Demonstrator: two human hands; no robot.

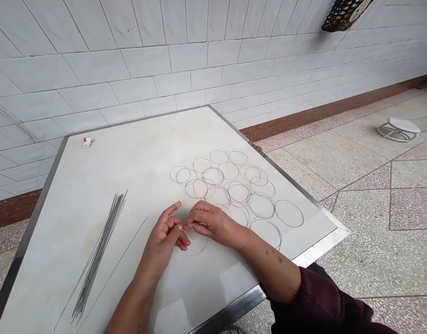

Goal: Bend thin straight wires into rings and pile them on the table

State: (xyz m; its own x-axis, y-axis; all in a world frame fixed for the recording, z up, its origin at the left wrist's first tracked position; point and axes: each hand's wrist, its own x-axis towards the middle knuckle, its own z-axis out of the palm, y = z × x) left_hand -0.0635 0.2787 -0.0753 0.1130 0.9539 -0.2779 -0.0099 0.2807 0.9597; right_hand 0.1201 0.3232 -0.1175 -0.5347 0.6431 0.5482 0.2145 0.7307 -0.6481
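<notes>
Both my hands meet over the middle of the white table, pinching a thin wire bent into a ring [196,254]. My left hand [168,234] grips it between thumb and fingers, with the index finger raised. My right hand [213,222] closes on the same wire close to the left fingertips; the ends are hidden by the fingers. Just beyond and to the right lie several finished-looking wire rings [239,191], many overlapping. Left of my hands lies a bundle of straight wires [100,257], and a single straight wire [112,271] rests between the bundle and my left arm.
The white table [137,157] has a metal edge and stands against a tiled wall [137,65]. A small white and pink object [88,142] sits at its far left corner. A white stool [403,126] stands on the floor at right. A dark patterned bag [344,15] hangs on the wall.
</notes>
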